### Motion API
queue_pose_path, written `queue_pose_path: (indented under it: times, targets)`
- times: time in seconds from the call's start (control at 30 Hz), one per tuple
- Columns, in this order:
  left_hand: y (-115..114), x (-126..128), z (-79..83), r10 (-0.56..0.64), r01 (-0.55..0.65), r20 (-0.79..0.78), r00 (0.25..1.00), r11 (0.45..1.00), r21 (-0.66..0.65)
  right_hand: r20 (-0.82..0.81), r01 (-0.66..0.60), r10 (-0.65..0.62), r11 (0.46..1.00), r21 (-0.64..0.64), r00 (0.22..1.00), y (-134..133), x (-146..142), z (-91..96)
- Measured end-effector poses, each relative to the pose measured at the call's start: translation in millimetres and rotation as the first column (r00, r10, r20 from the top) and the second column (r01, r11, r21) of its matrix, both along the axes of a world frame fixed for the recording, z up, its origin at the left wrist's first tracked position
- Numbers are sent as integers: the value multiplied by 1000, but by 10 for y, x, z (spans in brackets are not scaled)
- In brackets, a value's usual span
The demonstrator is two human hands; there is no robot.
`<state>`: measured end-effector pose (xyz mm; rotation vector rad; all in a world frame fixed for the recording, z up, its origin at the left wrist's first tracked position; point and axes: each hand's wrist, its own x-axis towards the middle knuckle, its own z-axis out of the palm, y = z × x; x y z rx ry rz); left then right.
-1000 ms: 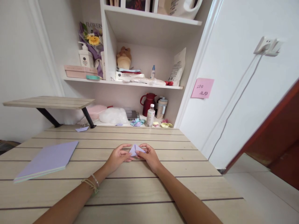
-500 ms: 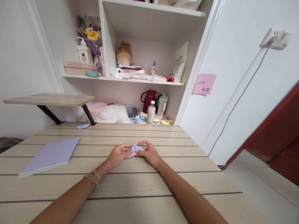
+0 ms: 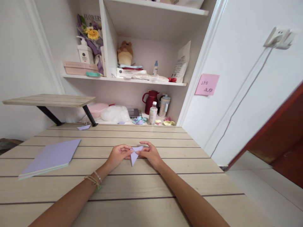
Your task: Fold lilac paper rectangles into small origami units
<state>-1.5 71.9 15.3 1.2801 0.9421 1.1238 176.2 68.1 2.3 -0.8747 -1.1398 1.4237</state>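
A small piece of folded purple paper (image 3: 134, 156) is held between my two hands over the middle of the table (image 3: 132, 186). One pointed corner of it hangs down toward me. My left hand (image 3: 120, 153) pinches its left side between thumb and fingers. On the right side, my right hand (image 3: 150, 154) grips it with the thumb on top, the index finger raised a little. Part of the paper is hidden behind the fingers. To the left lies a stack of square paper sheets (image 3: 52, 156), purple on top with paler colours below.
A raised wooden shelf (image 3: 49, 100) on black legs stands at the back left, a folded purple piece (image 3: 84, 127) near its leg. Behind the table are a clear bottle (image 3: 153, 113), a red jug (image 3: 150, 101), a tumbler (image 3: 164, 105), a plastic bag (image 3: 115, 113) and coloured folded papers (image 3: 139, 120).
The folded purple paper has been turned between my fingers; its point now faces down toward me and its wide edge is at the top. Both hands stay in nearly the same place.
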Motion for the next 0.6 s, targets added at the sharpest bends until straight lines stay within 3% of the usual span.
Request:
queue_pose_path:
  times: [0.6]
  targets:
    - [12, 8, -3, -18, 18, -33, 999, 1000, -11, 103, 30, -32, 999, 27, 994, -26, 6, 27]
